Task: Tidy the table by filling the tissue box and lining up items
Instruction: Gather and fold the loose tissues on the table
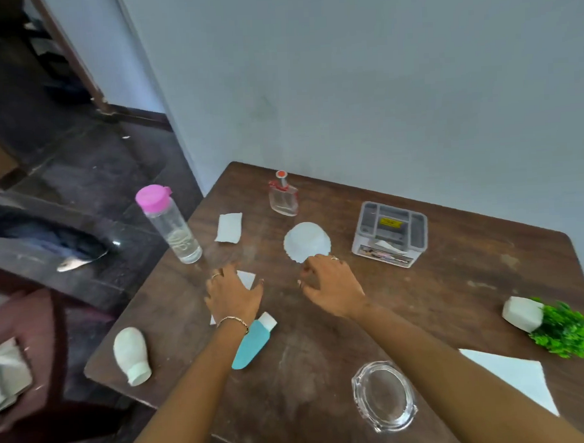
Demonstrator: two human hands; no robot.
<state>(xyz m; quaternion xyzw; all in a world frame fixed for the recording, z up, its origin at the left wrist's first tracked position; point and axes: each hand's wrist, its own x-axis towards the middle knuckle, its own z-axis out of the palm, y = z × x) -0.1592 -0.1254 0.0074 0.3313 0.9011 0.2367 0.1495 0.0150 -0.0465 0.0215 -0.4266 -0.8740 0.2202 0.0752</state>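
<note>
I have my left hand [233, 297] flat, fingers spread, on a thin white folded tissue [247, 278]; it's gripping nothing. Right hand [330, 285] loosely curled, empty, beside the white scalloped bowl [306, 241]. Grey plastic tissue box [389, 233] sits beyond my right hand. Tissues are light, limp, tear easily; I'd pinch an edge. Count: three loose tissues visible, one box.

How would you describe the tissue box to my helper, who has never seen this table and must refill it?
On the brown wooden table, look towards the far side near the wall, right of the upturned white bowl. The tissue box is a grey, clear-sided rectangular box with a yellow label on top and a white tissue poking from its front: the only box there.
</note>
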